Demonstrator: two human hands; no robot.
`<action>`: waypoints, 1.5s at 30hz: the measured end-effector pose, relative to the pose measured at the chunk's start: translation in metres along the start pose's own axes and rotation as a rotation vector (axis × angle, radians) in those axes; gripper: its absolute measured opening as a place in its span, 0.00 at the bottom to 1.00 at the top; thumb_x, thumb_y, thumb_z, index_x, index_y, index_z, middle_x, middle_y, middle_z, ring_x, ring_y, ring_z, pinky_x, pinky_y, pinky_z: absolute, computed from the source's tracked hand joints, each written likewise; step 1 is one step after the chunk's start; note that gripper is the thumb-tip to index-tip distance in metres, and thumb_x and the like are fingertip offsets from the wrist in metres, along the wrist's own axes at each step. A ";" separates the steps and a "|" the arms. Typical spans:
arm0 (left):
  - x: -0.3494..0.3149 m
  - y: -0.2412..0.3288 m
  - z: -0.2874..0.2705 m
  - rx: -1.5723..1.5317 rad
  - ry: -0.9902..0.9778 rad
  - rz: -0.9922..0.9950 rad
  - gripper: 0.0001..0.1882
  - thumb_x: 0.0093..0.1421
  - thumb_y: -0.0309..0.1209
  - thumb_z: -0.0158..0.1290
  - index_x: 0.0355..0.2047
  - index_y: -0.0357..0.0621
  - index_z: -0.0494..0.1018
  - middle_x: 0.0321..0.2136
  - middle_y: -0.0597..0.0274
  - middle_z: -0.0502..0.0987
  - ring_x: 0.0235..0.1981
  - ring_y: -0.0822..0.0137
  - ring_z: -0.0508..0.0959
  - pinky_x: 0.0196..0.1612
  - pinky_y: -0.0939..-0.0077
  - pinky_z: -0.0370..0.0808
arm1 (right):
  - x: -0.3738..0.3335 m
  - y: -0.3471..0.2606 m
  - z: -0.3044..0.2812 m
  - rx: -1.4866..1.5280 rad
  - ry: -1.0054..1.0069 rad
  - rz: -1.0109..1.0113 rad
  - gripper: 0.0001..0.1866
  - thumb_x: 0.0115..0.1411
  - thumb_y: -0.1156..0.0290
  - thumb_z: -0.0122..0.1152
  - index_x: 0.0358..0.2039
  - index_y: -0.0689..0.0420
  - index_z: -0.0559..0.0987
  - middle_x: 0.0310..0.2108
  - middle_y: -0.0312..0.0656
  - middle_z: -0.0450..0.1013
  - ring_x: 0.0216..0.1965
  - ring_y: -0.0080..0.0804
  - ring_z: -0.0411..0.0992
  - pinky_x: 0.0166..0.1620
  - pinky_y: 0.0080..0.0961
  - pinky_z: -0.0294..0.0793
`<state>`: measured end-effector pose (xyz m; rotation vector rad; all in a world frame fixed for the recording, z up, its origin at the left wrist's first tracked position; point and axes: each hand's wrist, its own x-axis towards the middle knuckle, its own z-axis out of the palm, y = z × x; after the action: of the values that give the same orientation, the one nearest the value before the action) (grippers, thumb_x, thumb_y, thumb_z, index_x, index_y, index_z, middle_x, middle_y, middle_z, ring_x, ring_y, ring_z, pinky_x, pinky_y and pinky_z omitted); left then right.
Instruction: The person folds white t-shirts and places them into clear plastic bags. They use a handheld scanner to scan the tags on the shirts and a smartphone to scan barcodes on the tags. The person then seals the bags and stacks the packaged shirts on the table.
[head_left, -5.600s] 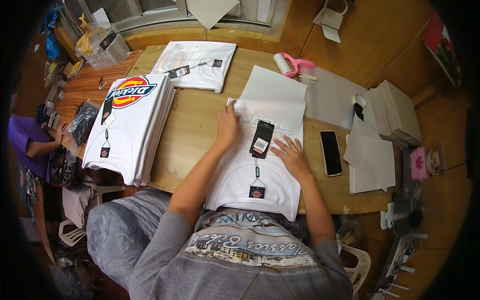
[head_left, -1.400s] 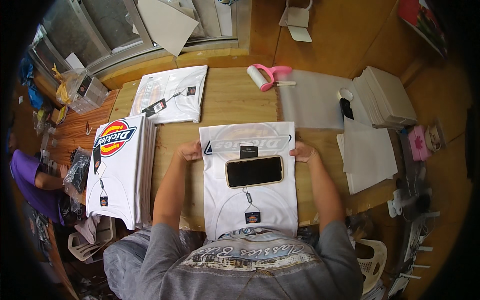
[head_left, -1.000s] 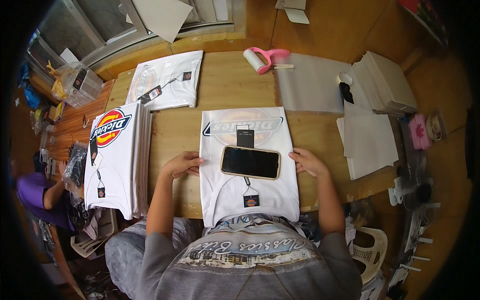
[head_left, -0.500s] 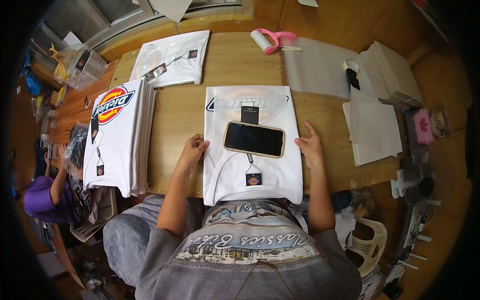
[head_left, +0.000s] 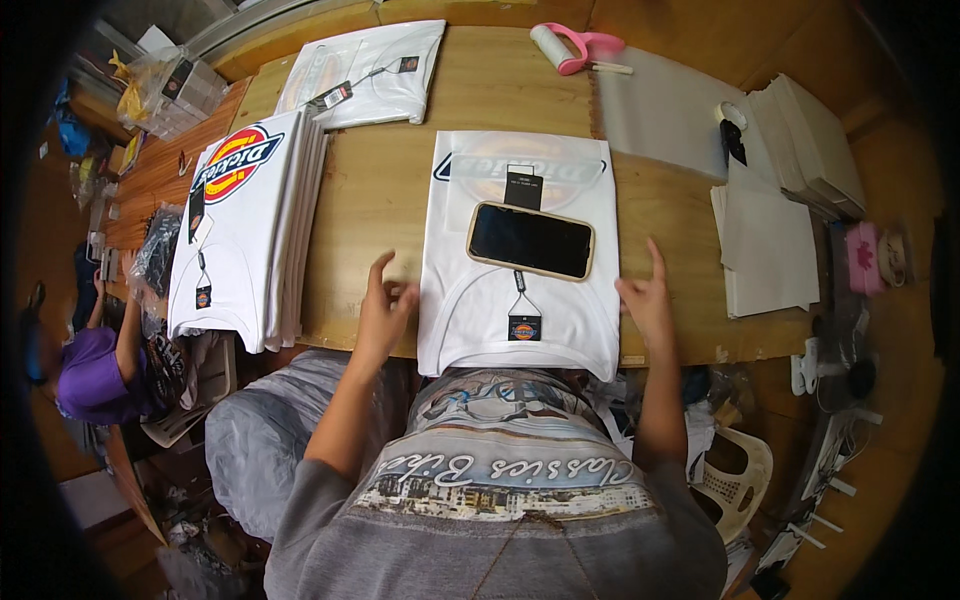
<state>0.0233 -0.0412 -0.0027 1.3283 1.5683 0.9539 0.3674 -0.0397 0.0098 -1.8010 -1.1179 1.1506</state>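
In front of me on the wooden table lies a folded white T-shirt [head_left: 580,335], neckline toward me. A translucent sheet covers its printed upper part. Resting on it is a dark-screened smartphone [head_left: 531,240] in a light-rimmed case, partly over a black hang tag [head_left: 523,188]. Below the phone, a small black tag [head_left: 524,328] hangs from a cord. My left hand [head_left: 384,310] is just off the shirt's left edge, fingers apart and holding nothing. At the right edge my right hand [head_left: 648,298] has its index finger extended and its thumb close to the fabric; whether they touch I cannot tell.
A stack of folded white T-shirts [head_left: 235,270] stands left, with a bagged white shirt [head_left: 385,90] behind. A pink-handled lint roller [head_left: 565,48], clear sheets [head_left: 655,125] and pale card sheets [head_left: 770,250] lie far and right. A person in purple [head_left: 95,375] works at left.
My left hand has come off the shirt's edge, and its fingers have opened. The right fingers have spread slightly. The whole view has shifted; shirt and phone keep their arrangement.
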 end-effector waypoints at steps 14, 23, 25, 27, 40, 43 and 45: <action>-0.047 0.019 -0.017 0.116 -0.311 -0.315 0.37 0.53 0.23 0.44 0.57 0.51 0.35 0.15 0.57 0.71 0.15 0.71 0.72 0.18 0.79 0.69 | 0.082 -0.024 -0.032 -0.284 0.288 -0.280 0.07 0.46 0.71 0.57 0.25 0.60 0.75 0.20 0.39 0.71 0.22 0.24 0.68 0.29 0.21 0.67; -0.056 0.022 -0.029 0.141 -0.075 -0.232 0.33 0.53 0.22 0.44 0.56 0.49 0.41 0.13 0.58 0.71 0.15 0.73 0.72 0.19 0.79 0.69 | 0.256 -0.043 -0.027 -0.459 0.280 -0.331 0.10 0.37 0.70 0.64 0.16 0.60 0.72 0.18 0.43 0.70 0.21 0.32 0.68 0.27 0.26 0.66; -0.063 0.019 -0.029 0.039 -0.044 -0.284 0.32 0.53 0.22 0.43 0.56 0.49 0.42 0.15 0.58 0.71 0.16 0.72 0.72 0.20 0.80 0.69 | 0.268 -0.036 -0.029 -0.430 0.264 -0.282 0.11 0.36 0.70 0.65 0.16 0.60 0.71 0.17 0.42 0.70 0.21 0.33 0.68 0.26 0.26 0.66; -0.063 0.018 -0.027 -0.016 -0.040 -0.313 0.31 0.54 0.21 0.43 0.56 0.49 0.43 0.16 0.58 0.72 0.17 0.72 0.72 0.20 0.80 0.70 | 0.278 -0.033 -0.030 -0.383 0.246 -0.255 0.11 0.36 0.70 0.65 0.15 0.60 0.71 0.17 0.42 0.70 0.20 0.33 0.68 0.26 0.27 0.66; -0.043 0.034 -0.022 -0.032 -0.151 -0.235 0.27 0.55 0.21 0.40 0.54 0.47 0.48 0.17 0.59 0.72 0.16 0.75 0.70 0.20 0.80 0.70 | 0.297 -0.040 -0.071 -0.148 0.264 -0.383 0.06 0.49 0.73 0.50 0.19 0.60 0.72 0.18 0.38 0.68 0.18 0.30 0.64 0.25 0.25 0.65; -0.035 0.034 -0.022 -0.040 -0.204 -0.188 0.26 0.55 0.21 0.39 0.54 0.48 0.47 0.17 0.59 0.72 0.15 0.75 0.69 0.19 0.83 0.67 | 0.313 -0.047 -0.168 0.756 0.295 -0.198 0.07 0.52 0.70 0.50 0.22 0.58 0.72 0.18 0.34 0.67 0.19 0.27 0.64 0.24 0.23 0.65; -0.042 0.038 -0.025 -0.035 -0.163 -0.162 0.25 0.55 0.21 0.39 0.53 0.47 0.50 0.17 0.59 0.72 0.15 0.75 0.70 0.20 0.84 0.67 | 0.301 -0.084 -0.176 1.198 0.271 -0.437 0.03 0.51 0.73 0.52 0.24 0.58 0.73 0.20 0.34 0.68 0.19 0.22 0.64 0.22 0.17 0.64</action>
<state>0.0160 -0.0778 0.0463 1.2033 1.5023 0.7510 0.5754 0.2488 0.0511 -0.6901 -0.4100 0.9271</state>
